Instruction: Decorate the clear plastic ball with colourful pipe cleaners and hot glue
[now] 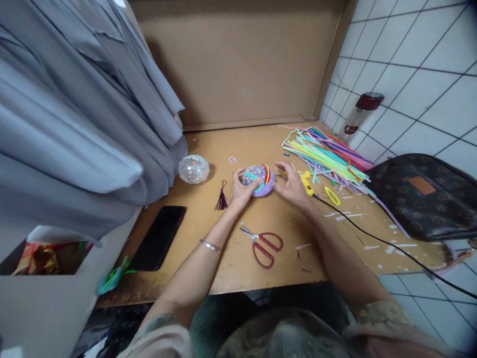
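A clear, glittery ball (258,172), partly wrapped in purple, red, yellow and turquoise pipe cleaners, rests in the grip of my left hand (240,191). My left thumb lies across the turquoise strip. Just right of the ball, my right hand (291,185) has its fingers apart, with the thumb close to the purple side; whether it touches is hard to tell. A yellow glue gun (307,183) lies behind and beside that hand, partly hidden by it. Red-handled scissors (264,244) lie in front, blades partly open. A dark tassel (221,198) is left of my left hand.
A second clear ball (194,169) sits at the left by a grey curtain (74,109). Colourful pipe cleaners (324,154) are piled at the back right, near a bottle (359,117) and a brown bag (425,194). A phone (159,237) and the glue gun's cord (372,238) cross the sides.
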Demonstrator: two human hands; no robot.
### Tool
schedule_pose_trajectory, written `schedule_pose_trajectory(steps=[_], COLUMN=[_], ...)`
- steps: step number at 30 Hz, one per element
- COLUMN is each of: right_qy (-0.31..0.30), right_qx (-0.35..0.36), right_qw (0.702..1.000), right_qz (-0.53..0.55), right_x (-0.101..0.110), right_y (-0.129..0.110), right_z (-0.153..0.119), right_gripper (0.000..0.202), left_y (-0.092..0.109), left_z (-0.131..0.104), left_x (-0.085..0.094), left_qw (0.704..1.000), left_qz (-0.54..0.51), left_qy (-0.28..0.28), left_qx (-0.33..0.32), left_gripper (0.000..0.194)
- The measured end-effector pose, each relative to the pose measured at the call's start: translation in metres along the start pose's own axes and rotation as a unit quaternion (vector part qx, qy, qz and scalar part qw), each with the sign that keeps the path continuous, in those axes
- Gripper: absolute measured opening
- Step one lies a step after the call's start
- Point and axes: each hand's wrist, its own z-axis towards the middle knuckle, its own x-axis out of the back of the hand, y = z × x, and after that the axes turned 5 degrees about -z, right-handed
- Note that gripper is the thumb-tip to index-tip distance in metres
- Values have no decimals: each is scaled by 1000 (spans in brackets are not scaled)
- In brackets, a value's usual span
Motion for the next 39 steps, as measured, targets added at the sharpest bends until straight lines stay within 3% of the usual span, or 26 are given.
schedule_pose_trajectory(steps=[4,14,22,31,39], right_qy=[-66,-32,-24,-12,-9], right_qx=[23,34,28,32,26], right_qw=[993,995,996,996,997], right_qz=[93,92,83,84,75], right_x=[-10,-17,-19,-21,-21], right_y=[-10,-7,-9,-9,-9], right_z=[-4,-6,-7,-8,-7], right_gripper=[63,52,51,49,49], left_y=[2,-4,-2,-2,2], left_z=[0,2,-1,-3,-6], left_x=[0,3,2,-1,2], left_qw=[999,997,998,998,997], left_qz=[-15,-63,-52,-59,-30], left_qy=[-1,-31,-33,-22,-52], left_qx=[31,-26,-32,-23,-39], left_gripper=[67,61,58,70,72])
